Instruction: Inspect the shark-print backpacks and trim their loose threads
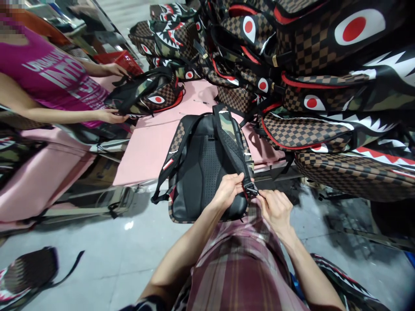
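A backpack (pixel 207 168) lies back-side up on the edge of a pink table (pixel 145 147), its black padded panel facing me and its base hanging over the table edge. My left hand (pixel 228 190) pinches the lower end of its right shoulder strap (pixel 231 142). My right hand (pixel 275 209) is closed on the strap buckle (pixel 251 188) just beside it. Both hands meet at the bag's lower right corner. The strap shows camouflage fabric on top and black mesh below.
A big heap of checkered shark-mouth backpacks (pixel 308 73) fills the right and back of the table. At the left a person in a pink shirt (pixel 58 82) handles another backpack (pixel 145 93). A red basket (pixel 121 60) sits behind. Another bag (pixel 29 272) lies on the grey floor.
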The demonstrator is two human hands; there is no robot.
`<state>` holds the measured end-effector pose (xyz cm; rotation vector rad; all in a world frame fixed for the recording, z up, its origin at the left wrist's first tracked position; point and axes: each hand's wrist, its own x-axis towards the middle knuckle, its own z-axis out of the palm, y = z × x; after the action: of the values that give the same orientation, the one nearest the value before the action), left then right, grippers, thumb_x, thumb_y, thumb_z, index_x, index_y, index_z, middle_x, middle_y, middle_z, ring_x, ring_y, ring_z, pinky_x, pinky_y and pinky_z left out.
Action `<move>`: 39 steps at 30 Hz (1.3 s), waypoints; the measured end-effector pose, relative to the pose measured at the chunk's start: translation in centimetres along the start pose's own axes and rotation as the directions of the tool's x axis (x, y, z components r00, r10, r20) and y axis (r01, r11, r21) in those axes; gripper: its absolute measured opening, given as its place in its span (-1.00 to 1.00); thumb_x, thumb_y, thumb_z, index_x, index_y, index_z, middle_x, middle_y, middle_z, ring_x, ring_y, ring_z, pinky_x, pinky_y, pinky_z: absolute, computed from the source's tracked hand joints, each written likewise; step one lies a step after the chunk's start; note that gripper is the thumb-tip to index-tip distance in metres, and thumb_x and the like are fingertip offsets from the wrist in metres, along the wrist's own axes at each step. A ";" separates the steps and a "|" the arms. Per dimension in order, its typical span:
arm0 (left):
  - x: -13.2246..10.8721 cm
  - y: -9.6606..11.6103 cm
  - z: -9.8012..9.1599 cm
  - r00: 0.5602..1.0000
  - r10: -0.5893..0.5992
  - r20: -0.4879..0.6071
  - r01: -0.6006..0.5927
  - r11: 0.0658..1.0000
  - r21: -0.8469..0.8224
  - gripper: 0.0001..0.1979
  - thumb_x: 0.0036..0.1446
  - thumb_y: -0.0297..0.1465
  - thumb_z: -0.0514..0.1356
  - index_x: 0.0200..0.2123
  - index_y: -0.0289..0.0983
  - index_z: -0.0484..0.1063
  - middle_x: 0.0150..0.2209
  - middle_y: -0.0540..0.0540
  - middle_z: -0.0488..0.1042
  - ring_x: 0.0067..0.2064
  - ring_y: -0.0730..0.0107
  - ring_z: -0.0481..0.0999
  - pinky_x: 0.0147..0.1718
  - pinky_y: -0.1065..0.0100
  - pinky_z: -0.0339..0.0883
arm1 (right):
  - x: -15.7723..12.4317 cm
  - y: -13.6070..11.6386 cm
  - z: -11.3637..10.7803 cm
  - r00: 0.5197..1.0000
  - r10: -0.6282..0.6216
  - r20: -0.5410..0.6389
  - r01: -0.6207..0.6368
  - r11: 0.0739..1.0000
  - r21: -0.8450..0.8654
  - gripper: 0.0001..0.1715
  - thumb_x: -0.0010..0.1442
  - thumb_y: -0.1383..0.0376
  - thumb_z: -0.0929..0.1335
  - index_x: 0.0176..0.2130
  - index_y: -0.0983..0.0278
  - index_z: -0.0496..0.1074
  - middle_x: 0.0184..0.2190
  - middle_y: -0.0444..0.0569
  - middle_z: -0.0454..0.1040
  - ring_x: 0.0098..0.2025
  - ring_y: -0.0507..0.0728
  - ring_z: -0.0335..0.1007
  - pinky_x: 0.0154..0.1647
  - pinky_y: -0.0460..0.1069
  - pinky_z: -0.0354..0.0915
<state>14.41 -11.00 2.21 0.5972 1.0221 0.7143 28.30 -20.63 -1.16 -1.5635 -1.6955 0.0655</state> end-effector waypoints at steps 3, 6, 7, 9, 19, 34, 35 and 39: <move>0.0 0.0 -0.1 1.000 0.003 0.005 -0.003 1.000 -0.008 -0.84 0.15 -0.50 0.08 -0.44 -0.46 0.38 -0.46 -0.26 0.52 -0.42 0.29 0.55 -0.36 0.33 0.43 | -0.1 0.1 0.0 0.979 0.197 -0.049 -0.187 0.971 0.148 -0.84 0.21 0.30 0.25 -0.29 0.25 0.42 -0.43 -0.07 0.49 -0.41 0.05 0.36 -0.39 -0.05 0.20; 0.0 -0.2 -0.2 1.000 0.004 0.023 -0.004 1.000 -0.014 -0.85 0.12 -0.47 0.12 -0.44 -0.44 0.38 -0.45 -0.25 0.52 -0.41 0.30 0.55 -0.35 0.32 0.43 | -0.2 0.1 0.0 0.984 0.180 -0.002 -0.177 0.970 0.167 -0.85 0.18 0.29 0.27 -0.29 0.25 0.43 -0.39 -0.04 0.50 -0.37 0.08 0.37 -0.33 -0.02 0.22; 0.0 -0.2 -0.2 1.000 0.009 0.029 -0.009 1.000 -0.014 -0.86 0.10 -0.45 0.15 -0.44 -0.44 0.38 -0.45 -0.25 0.52 -0.40 0.30 0.55 -0.33 0.33 0.42 | -0.2 0.1 0.1 0.988 0.155 0.026 -0.157 0.974 0.163 -0.86 0.17 0.29 0.28 -0.31 0.26 0.43 -0.39 -0.03 0.50 -0.37 0.09 0.36 -0.31 -0.01 0.22; -0.1 -0.2 -0.4 0.997 0.026 0.068 -0.026 1.000 -0.004 -0.83 0.06 -0.39 0.21 -0.42 -0.43 0.40 -0.42 -0.24 0.52 -0.36 0.30 0.55 -0.30 0.32 0.41 | 0.0 0.2 0.2 0.975 0.218 0.044 -0.222 0.948 0.228 -0.83 0.18 0.27 0.27 -0.34 0.26 0.43 -0.44 -0.04 0.49 -0.40 0.08 0.35 -0.33 -0.01 0.23; 2.2 2.4 -1.0 0.918 0.047 0.394 -0.176 0.938 0.299 -0.66 -0.28 -0.44 0.37 -0.33 -0.38 0.47 -0.38 -0.10 0.50 -0.46 0.51 0.42 -0.51 0.53 0.23 | 1.4 -0.7 3.2 0.838 0.512 0.188 -0.528 0.674 0.517 -0.58 -0.10 0.18 0.44 -0.20 0.26 0.43 -0.37 -0.09 0.46 -0.39 0.06 0.32 -0.35 -0.04 0.25; 5.8 1.9 1.4 0.997 -0.025 0.069 -0.009 0.889 0.458 -0.66 -0.10 -0.25 0.29 -0.69 -0.36 0.32 -0.71 0.02 0.29 -0.69 0.62 0.22 -0.70 0.53 0.03 | 3.4 2.5 4.6 0.653 0.467 0.597 -0.642 -0.078 0.763 -0.56 -0.07 0.10 0.44 -0.60 0.27 0.17 -0.69 -0.31 -0.04 -0.68 -0.14 -0.25 -0.70 -0.14 -0.23; 6.0 1.8 1.4 0.998 -0.007 0.054 -0.020 0.881 0.472 -0.66 -0.09 -0.26 0.29 -0.70 -0.36 0.32 -0.72 0.02 0.28 -0.70 0.63 0.20 -0.72 0.53 -0.02 | 3.4 2.6 4.7 0.644 0.461 0.610 -0.650 -0.091 0.755 -0.54 -0.08 0.09 0.44 -0.61 0.27 0.15 -0.69 -0.31 -0.04 -0.69 -0.14 -0.25 -0.71 -0.14 -0.23; 6.7 1.4 1.5 1.000 -0.006 0.008 0.001 0.880 0.475 -0.61 -0.09 -0.28 0.29 -0.75 -0.34 0.23 -0.77 0.04 0.21 -0.75 0.67 0.10 -0.76 0.51 -0.18 | 3.3 2.9 5.1 0.613 0.450 0.649 -0.676 -0.126 0.726 -0.53 -0.09 0.08 0.45 -0.60 0.28 0.16 -0.69 -0.30 0.02 -0.70 -0.15 -0.25 -0.72 -0.15 -0.24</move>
<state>17.68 -5.16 0.23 1.0233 1.1990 0.4514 28.07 -14.74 -4.44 -1.0390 -0.4564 1.5496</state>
